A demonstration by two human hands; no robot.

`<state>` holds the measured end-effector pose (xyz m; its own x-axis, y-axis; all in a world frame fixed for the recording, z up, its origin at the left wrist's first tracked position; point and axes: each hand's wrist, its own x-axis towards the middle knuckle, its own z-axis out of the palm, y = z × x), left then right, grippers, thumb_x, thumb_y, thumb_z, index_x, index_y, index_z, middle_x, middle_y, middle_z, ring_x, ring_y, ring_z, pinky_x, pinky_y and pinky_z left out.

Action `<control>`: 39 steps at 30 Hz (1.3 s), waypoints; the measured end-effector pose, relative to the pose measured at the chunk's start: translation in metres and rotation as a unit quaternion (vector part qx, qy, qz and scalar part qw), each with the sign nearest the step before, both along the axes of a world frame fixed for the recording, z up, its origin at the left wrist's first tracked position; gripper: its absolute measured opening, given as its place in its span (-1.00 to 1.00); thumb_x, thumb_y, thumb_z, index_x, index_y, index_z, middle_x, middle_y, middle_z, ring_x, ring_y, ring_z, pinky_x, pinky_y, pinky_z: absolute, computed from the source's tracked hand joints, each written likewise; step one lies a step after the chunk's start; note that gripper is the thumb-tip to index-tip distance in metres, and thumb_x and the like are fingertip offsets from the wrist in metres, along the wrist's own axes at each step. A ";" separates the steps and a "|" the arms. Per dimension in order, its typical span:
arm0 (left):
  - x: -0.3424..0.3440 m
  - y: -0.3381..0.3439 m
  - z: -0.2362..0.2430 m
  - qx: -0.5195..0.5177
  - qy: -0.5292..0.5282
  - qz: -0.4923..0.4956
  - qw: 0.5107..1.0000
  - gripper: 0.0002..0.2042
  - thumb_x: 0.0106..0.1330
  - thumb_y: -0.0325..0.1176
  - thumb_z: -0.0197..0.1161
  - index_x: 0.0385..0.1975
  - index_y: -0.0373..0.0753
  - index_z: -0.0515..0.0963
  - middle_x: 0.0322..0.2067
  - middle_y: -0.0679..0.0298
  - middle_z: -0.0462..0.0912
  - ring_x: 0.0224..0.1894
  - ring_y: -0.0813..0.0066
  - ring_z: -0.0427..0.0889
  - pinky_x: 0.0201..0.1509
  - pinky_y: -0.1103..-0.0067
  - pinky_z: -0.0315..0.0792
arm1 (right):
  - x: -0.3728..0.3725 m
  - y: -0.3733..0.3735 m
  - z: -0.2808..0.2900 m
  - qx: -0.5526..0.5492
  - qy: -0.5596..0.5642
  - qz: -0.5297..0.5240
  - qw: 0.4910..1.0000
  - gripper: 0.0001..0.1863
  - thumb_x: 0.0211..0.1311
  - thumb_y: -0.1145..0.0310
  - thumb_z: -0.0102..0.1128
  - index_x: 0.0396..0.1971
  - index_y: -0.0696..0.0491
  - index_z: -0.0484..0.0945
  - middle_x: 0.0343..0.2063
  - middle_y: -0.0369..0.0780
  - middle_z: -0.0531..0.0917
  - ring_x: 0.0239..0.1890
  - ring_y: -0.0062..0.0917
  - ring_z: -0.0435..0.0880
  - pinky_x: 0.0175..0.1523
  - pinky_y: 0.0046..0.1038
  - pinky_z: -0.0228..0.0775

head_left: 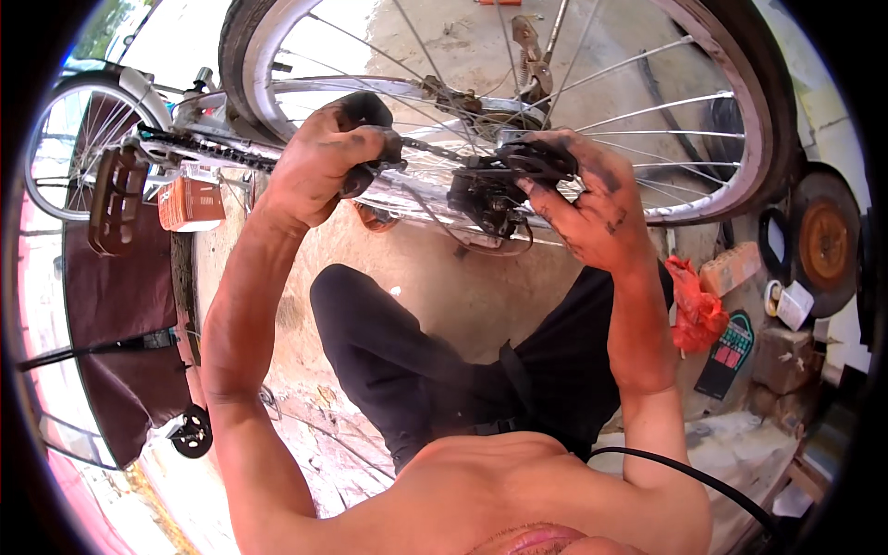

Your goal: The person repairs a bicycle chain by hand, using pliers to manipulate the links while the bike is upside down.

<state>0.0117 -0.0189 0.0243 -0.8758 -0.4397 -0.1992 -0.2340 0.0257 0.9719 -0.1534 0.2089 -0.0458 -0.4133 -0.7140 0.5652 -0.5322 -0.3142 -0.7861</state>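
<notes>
A bicycle rear wheel (749, 129) spans the top of the view, with the chain (222, 155) running along it. My left hand (328, 162), smudged with grime, is closed around a dark object on the chain line; I cannot make out exactly what it is. My right hand (587, 199), blackened on the fingers, is wrapped round the rear derailleur (490, 199) beside the hub. A brown pedal (116, 199) sticks out to the left of my left hand.
A second bicycle wheel (60, 171) and an orange box (190, 203) stand at left. To the right lie a brick (731, 270), a red plastic bag (694, 305), an old tyre (823, 240), a white mug (794, 305) and a dark flat package (721, 361).
</notes>
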 end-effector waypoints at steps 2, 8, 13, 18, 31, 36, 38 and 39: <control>0.002 -0.002 -0.005 0.113 0.027 -0.014 0.993 -0.91 0.24 -0.44 0.20 -0.34 -0.28 0.44 -0.49 0.30 0.56 -0.66 0.73 0.36 -0.68 0.75 0.15 | 0.000 0.006 0.005 0.052 -0.025 0.010 0.998 -0.58 0.12 0.67 0.31 0.02 0.25 0.52 -0.17 -0.16 0.68 -0.19 -0.52 0.68 -0.05 -0.52 0.53; 0.005 -0.006 -0.020 0.177 0.078 -0.001 0.981 -0.76 0.22 -0.36 0.32 -0.22 -0.26 0.43 -0.48 0.26 0.53 -0.72 0.71 0.24 -0.73 0.76 0.12 | 0.001 0.010 0.006 0.170 -0.050 0.031 0.984 -0.34 0.18 0.71 0.19 0.31 0.12 0.27 -0.03 -0.12 0.65 -0.06 -0.50 0.67 0.11 -0.50 0.48; 0.007 -0.008 -0.023 0.160 0.099 -0.025 0.982 -0.64 0.18 -0.23 0.47 -0.21 -0.22 0.42 -0.48 0.32 0.49 -0.73 0.75 0.18 -0.73 0.78 0.11 | 0.003 0.015 0.000 0.172 0.054 -0.017 0.984 -0.17 0.11 0.49 0.28 0.40 -0.09 0.13 -0.54 -0.15 0.62 -0.52 -0.11 0.61 -0.39 -0.17 0.40; 0.005 -0.001 -0.021 0.139 0.120 -0.004 0.983 -0.77 0.26 -0.35 0.35 -0.30 -0.27 0.42 -0.55 0.27 0.53 -0.74 0.71 0.28 -0.73 0.77 0.10 | 0.000 0.015 -0.017 0.157 0.107 -0.029 0.981 -0.17 0.08 0.47 0.30 0.37 -0.02 0.12 -0.51 -0.14 0.62 -0.46 -0.10 0.63 -0.32 -0.15 0.46; 0.019 -0.020 -0.042 0.144 0.114 0.031 0.983 -0.64 0.17 -0.25 0.50 -0.27 -0.21 0.40 -0.43 0.30 0.55 -0.65 0.71 0.35 -0.71 0.78 0.18 | -0.015 0.040 -0.036 0.189 0.061 -0.053 0.979 -0.46 -0.07 0.56 0.32 0.03 0.15 0.50 -0.17 -0.02 0.59 -0.17 -0.04 0.59 -0.07 -0.20 0.45; 0.027 -0.032 -0.042 0.148 0.137 0.021 0.979 -0.63 0.17 -0.30 0.52 -0.20 -0.20 0.42 -0.44 0.32 0.54 -0.70 0.75 0.30 -0.75 0.79 0.18 | -0.010 0.035 -0.042 0.134 0.092 -0.079 0.984 -0.47 -0.08 0.60 0.28 0.02 0.08 0.51 -0.22 -0.07 0.59 -0.25 -0.07 0.57 -0.18 -0.22 0.43; 0.031 -0.044 -0.043 0.170 0.137 0.002 0.976 -0.61 0.16 -0.32 0.53 -0.13 -0.20 0.44 -0.41 0.31 0.56 -0.67 0.76 0.33 -0.74 0.81 0.19 | -0.009 0.034 -0.044 0.126 0.077 -0.074 0.986 -0.47 -0.08 0.60 0.27 0.01 0.08 0.51 -0.23 -0.08 0.59 -0.25 -0.08 0.57 -0.18 -0.22 0.43; 0.033 -0.045 -0.045 0.170 0.134 0.000 0.976 -0.61 0.16 -0.32 0.53 -0.13 -0.20 0.44 -0.41 0.31 0.56 -0.67 0.76 0.33 -0.74 0.81 0.19 | -0.008 0.035 -0.044 0.137 0.065 -0.067 0.986 -0.48 -0.09 0.60 0.27 0.00 0.09 0.51 -0.23 -0.08 0.58 -0.24 -0.08 0.57 -0.18 -0.22 0.43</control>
